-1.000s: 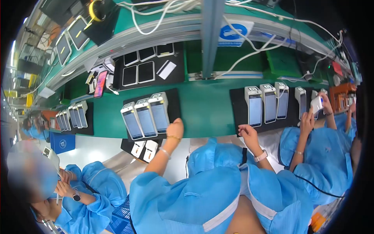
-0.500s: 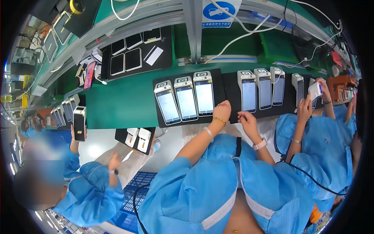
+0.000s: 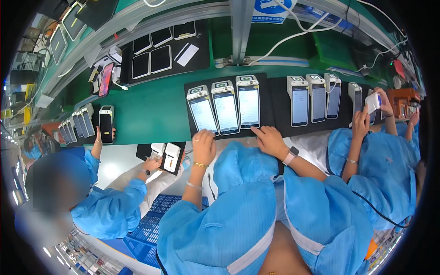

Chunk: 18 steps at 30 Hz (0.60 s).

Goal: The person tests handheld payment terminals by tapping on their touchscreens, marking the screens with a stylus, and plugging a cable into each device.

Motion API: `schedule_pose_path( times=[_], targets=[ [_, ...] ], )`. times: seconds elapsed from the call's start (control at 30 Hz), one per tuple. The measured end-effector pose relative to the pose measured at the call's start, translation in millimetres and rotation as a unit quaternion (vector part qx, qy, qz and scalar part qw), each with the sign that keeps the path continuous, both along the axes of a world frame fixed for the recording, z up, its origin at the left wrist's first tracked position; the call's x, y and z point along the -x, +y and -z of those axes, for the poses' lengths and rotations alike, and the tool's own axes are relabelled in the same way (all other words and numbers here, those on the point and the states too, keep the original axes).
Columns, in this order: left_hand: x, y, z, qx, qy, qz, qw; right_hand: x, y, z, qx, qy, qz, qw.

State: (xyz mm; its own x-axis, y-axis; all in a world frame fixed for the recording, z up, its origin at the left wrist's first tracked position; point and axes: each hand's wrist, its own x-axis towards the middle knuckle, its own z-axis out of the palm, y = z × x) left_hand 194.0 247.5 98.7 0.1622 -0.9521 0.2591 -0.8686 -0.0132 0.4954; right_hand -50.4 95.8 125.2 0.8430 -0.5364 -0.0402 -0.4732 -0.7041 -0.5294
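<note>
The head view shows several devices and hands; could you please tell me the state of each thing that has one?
Three near terminals: screens lit.
Three terminals to their right: screens lit, dimmer.
Terminal held at left: screen dark.
Five flat white-rimmed devices: screens dark.
Pink-faced phone: tilted; screen power unclear.
Left hand: fingers bent, nothing visibly held.
Right hand: index finger extended, nothing visibly held.

Left of the metal post (image 3: 239,36), a blur is masking a co-worker's head (image 3: 57,183); right of it, the upper edge is cutting off a blue sign (image 3: 267,9); in front of it, three card terminals (image 3: 226,112) are displaying text too small for reading.
</note>
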Motion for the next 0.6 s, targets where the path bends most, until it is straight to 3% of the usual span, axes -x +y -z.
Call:
schedule_pose_path(
  times=[0.17,0.6],
  targets=[
    [-33.7,-31.7,-10.5,0.006,-0.059,-0.163,0.985,-54.7,-24.2,-13.2,0.048,-0.04,0.036,0.997],
    [-53.1,-58.3,-10.9,0.002,-0.059,-0.177,0.982,-135.4,-26.5,-20.1,0.125,0.014,0.024,0.992]
  ],
)
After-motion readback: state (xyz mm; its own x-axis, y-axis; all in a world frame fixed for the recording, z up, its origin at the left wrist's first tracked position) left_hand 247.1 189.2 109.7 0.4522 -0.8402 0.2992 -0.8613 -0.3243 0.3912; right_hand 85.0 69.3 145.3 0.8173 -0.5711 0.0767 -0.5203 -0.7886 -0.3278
